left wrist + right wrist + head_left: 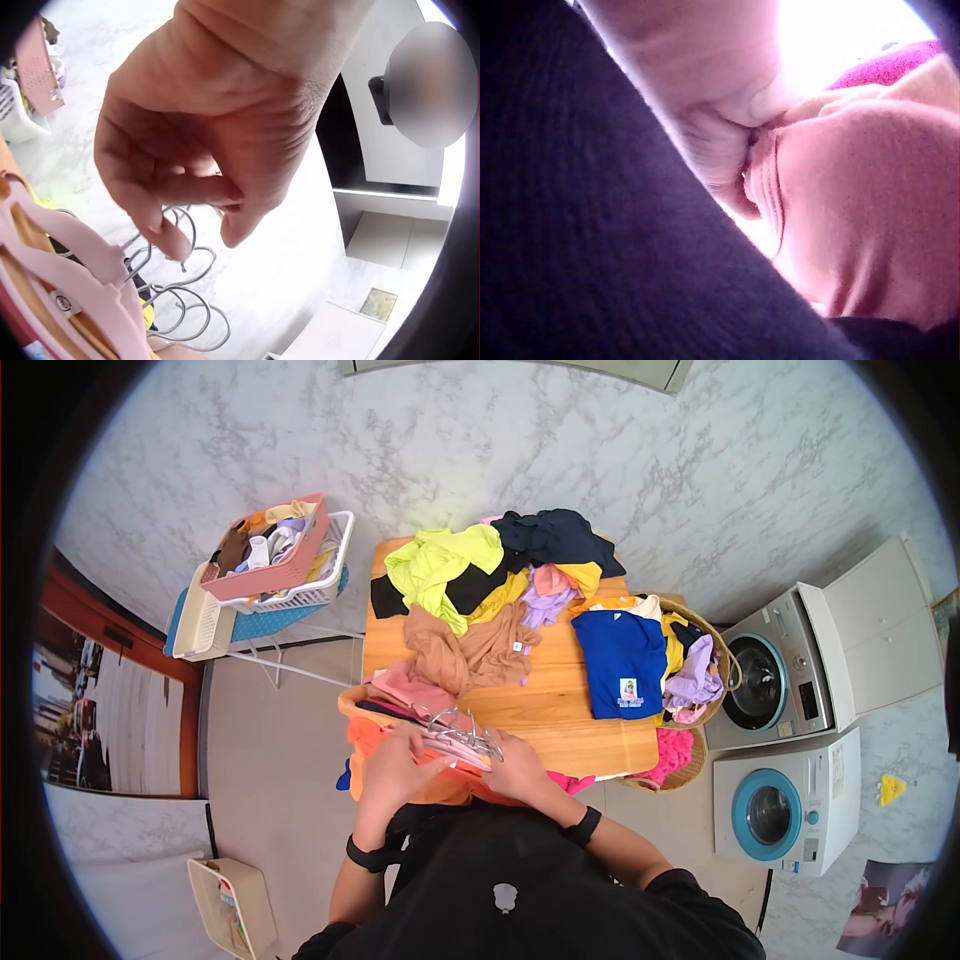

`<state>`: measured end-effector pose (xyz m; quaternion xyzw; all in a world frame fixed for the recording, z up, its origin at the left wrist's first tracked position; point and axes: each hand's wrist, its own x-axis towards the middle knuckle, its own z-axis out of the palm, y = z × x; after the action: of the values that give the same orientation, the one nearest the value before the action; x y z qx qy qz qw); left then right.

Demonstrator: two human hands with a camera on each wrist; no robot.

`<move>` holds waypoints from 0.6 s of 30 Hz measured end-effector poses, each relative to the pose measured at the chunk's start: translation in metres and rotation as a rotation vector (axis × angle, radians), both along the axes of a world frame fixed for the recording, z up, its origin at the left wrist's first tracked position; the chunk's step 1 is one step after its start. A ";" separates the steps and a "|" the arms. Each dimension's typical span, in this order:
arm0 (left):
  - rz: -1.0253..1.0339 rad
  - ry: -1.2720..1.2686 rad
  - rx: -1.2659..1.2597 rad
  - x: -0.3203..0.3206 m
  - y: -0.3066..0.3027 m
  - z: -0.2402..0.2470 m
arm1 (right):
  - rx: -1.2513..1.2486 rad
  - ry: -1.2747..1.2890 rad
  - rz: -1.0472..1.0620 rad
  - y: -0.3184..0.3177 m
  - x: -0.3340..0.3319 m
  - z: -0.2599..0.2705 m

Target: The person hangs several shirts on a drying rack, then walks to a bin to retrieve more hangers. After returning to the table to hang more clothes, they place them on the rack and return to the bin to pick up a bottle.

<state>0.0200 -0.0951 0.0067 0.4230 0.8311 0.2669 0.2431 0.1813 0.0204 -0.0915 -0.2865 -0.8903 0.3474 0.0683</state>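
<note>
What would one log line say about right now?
left hand: at hanger hooks | right hand: gripping salmon garment | table: clothes pile, blue shirt

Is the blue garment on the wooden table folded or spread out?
Folded: the blue garment lies as a compact, straight-edged block, with no sleeves spread across the table.

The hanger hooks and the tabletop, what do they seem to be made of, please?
Hanger hooks: probably polished metal, given their thin, silvery, shiny curves. Tabletop: likely wood or laminate with a satin finish, judging by its streaked brown grain.
</note>
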 end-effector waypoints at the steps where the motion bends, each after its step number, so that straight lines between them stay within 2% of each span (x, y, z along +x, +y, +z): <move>1: 0.104 0.138 0.068 -0.002 -0.004 -0.004 | 0.010 -0.012 0.030 -0.001 0.001 0.006; 2: 0.103 0.131 0.069 -0.006 -0.009 -0.006 | 0.018 -0.026 0.060 -0.004 0.002 0.013; 4: -0.025 0.504 0.196 -0.014 -0.016 -0.003 | 0.059 0.013 0.060 -0.012 0.004 0.020; 8: -0.165 0.509 0.324 -0.023 -0.031 -0.023 | 0.108 0.117 0.080 -0.026 0.010 0.037; 11: -0.202 0.536 0.352 -0.024 -0.046 -0.015 | 0.084 0.058 0.116 -0.030 0.016 0.059; 14: -0.122 0.537 0.346 -0.003 -0.057 0.012 | 0.017 0.074 0.203 -0.034 0.024 0.092; 16: -0.056 0.581 0.299 0.010 -0.069 0.032 | 0.012 0.089 0.277 -0.032 0.033 0.095; 18: -0.026 0.752 0.207 0.022 -0.082 0.044 | 0.012 0.102 0.359 -0.027 0.042 0.101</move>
<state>0.0417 -0.1771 0.0509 0.5239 0.8256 0.1723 -0.1192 0.2228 -0.0069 0.0093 -0.1045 -0.9244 0.3630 0.0521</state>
